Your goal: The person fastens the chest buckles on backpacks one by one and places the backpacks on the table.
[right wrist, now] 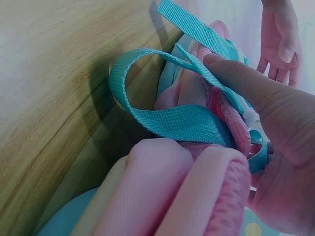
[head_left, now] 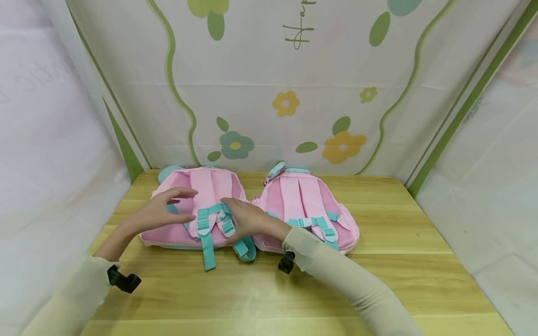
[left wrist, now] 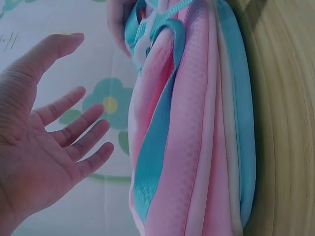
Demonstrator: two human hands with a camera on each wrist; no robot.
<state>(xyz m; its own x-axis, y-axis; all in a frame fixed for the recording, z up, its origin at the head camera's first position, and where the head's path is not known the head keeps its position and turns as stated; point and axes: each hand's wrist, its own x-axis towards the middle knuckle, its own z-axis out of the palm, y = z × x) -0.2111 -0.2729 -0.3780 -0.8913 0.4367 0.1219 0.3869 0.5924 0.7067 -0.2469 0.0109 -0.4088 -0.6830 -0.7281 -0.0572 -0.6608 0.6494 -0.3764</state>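
Two pink backpacks with teal webbing lie side by side on the table, strap side up. Over the left backpack [head_left: 172, 233] my left hand [head_left: 155, 213] hovers with spread fingers, holding nothing; the left wrist view shows its palm [left wrist: 44, 157] apart from the bag. At that same bag's right shoulder strap [head_left: 225, 184], my right hand [head_left: 252, 219] grips the strap near its adjuster. In the right wrist view, the thumb [right wrist: 241, 73] presses the teal webbing [right wrist: 182, 123], while the other fingers are partly hidden behind the strap.
The right backpack [head_left: 344, 224] sits against the left one, under my right forearm. Both lie near the back of the wooden table [head_left: 403, 280]. A flower-print cloth wall [head_left: 260, 70] rises behind, with cloth sides at left and right.
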